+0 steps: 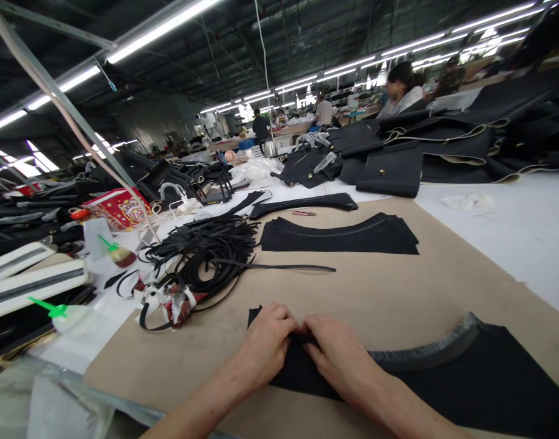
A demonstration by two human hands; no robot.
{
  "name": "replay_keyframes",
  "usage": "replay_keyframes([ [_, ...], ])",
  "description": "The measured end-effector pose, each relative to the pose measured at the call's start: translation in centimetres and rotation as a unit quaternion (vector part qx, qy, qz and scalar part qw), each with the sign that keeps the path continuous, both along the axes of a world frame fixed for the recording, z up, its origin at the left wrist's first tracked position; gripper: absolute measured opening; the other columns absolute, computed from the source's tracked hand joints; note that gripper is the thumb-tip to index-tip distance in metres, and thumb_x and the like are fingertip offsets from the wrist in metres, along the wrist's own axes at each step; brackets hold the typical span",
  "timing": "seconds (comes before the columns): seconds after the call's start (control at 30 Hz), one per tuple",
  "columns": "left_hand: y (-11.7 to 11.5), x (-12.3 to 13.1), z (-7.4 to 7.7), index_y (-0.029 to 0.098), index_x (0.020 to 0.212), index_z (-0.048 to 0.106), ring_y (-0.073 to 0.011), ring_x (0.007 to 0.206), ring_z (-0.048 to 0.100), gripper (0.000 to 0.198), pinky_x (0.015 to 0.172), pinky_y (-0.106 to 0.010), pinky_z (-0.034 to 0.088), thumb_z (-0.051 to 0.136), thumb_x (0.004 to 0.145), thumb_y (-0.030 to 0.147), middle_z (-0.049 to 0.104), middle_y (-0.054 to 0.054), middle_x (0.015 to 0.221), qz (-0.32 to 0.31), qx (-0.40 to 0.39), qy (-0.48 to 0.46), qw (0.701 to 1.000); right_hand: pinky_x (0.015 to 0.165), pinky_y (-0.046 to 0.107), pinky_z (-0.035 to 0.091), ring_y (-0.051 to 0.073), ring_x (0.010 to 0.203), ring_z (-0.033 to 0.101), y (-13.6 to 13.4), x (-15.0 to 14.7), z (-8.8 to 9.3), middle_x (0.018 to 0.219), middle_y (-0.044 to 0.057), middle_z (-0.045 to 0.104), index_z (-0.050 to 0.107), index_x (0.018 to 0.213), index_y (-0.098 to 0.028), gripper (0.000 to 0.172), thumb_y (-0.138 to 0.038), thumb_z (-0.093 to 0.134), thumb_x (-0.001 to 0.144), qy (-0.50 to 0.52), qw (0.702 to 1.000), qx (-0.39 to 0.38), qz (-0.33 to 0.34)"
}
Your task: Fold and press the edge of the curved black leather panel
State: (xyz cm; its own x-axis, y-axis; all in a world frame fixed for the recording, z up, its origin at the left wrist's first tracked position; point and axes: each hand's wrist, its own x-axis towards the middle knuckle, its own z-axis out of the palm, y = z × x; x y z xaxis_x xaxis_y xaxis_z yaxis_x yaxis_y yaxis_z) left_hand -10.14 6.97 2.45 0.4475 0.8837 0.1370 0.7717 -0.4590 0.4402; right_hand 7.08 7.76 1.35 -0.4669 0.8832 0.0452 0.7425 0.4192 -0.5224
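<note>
A black curved fabric panel (467,378) lies on the brown board in front of me, with a greyish strip along its concave upper edge. Near the panel's left end, my left hand (270,341) has its fingers curled down and pressed on that edge. Close beside it, my right hand (334,350) pinches the same edge, thumb and fingertips together. The two sets of fingertips almost meet. Exactly how the edge sits under the fingers is hidden. Farther back lies a stack of similar black panels (339,241), with a small red thread snipper (304,213) behind it.
A heap of black strips (206,244) lies left, one strip (279,267) reaching out over the board (206,360). Two green-tipped glue bottles (71,317) stand at the left. Black bags (389,167) are piled behind. A slanting pole (78,122) rises at left. Several people work farther off.
</note>
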Motion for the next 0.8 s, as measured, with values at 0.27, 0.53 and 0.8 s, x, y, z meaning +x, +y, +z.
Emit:
replay_keyframes([
  [0.27, 0.2, -0.3, -0.8, 0.022, 0.097, 0.070, -0.0174, 0.092, 0.055, 0.039, 0.083, -0.030, 0.047, 0.042, 0.082, 0.000, 0.061, -0.004, 0.090, -0.019, 0.001, -0.037, 0.999, 0.071, 0.026, 0.037, 0.017, 0.080, 0.056, 0.3, 0.6, -0.2, 0.084, 0.000, 0.061, 0.060, 0.082, -0.018, 0.016, -0.004, 0.055, 0.078, 0.028, 1.000, -0.009, 0.010],
  [0.53, 0.4, -0.9, -1.4, 0.024, 0.102, 0.072, -0.0162, 0.091, 0.058, 0.049, 0.082, -0.028, 0.048, 0.040, 0.078, -0.004, 0.066, -0.003, 0.092, -0.041, -0.010, -0.039, 0.998, 0.076, 0.025, 0.038, 0.016, 0.085, 0.055, 0.2, 1.5, -0.5, 0.088, 0.000, 0.060, 0.061, 0.086, -0.019, 0.020, -0.002, 0.053, 0.081, 0.055, 0.998, -0.019, 0.039],
  [0.8, -0.8, -1.0, -1.5, 0.025, 0.109, 0.069, -0.0169, 0.090, 0.058, 0.046, 0.081, -0.029, 0.048, 0.039, 0.084, 0.001, 0.065, -0.004, 0.094, -0.042, 0.017, -0.008, 0.999, 0.075, 0.024, 0.040, 0.015, 0.083, 0.055, -0.3, 2.7, 0.0, 0.089, -0.001, 0.058, 0.061, 0.087, -0.019, 0.020, -0.001, 0.054, 0.081, 0.047, 0.997, -0.017, 0.058],
])
